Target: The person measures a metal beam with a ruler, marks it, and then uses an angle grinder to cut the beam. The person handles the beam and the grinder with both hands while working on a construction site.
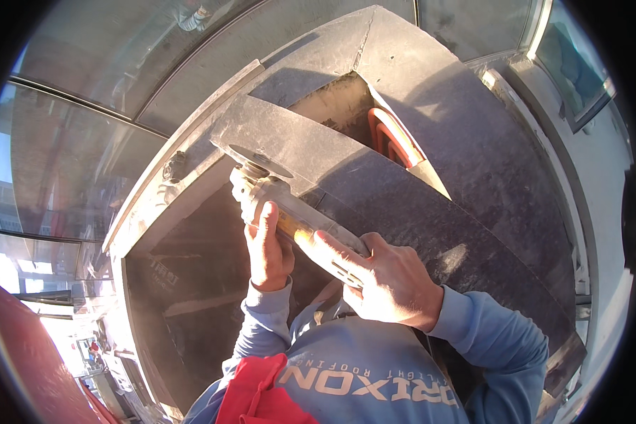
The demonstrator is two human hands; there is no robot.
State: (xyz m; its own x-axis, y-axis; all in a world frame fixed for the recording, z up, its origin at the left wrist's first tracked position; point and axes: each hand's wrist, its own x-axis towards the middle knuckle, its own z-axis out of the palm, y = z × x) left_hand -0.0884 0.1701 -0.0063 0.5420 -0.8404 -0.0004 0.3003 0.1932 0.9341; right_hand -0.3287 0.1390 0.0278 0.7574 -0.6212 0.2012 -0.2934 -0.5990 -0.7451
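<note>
Grinder (302,227) at the near edge of a grey surface (442,78), left hand (268,251) curled around its front, right hand (397,281) gripping its rear; disc (270,161) beside the edge, contact unclear

Head camera: worn on the person's head — faces steeply down over the sweatshirt (360,346).
Left hand (267,251), right hand (396,283): near the lens, mid-picture.
Counter (480,148): viewed from above, its far corner reaching nearly to the top.
Glass panels (78,141): bent by the fisheye — beyond the counter's left edge.

Angle grinder (307,230) before the opening (336,106) in the slab (459,120), glass panes (85,63) beyond
</note>
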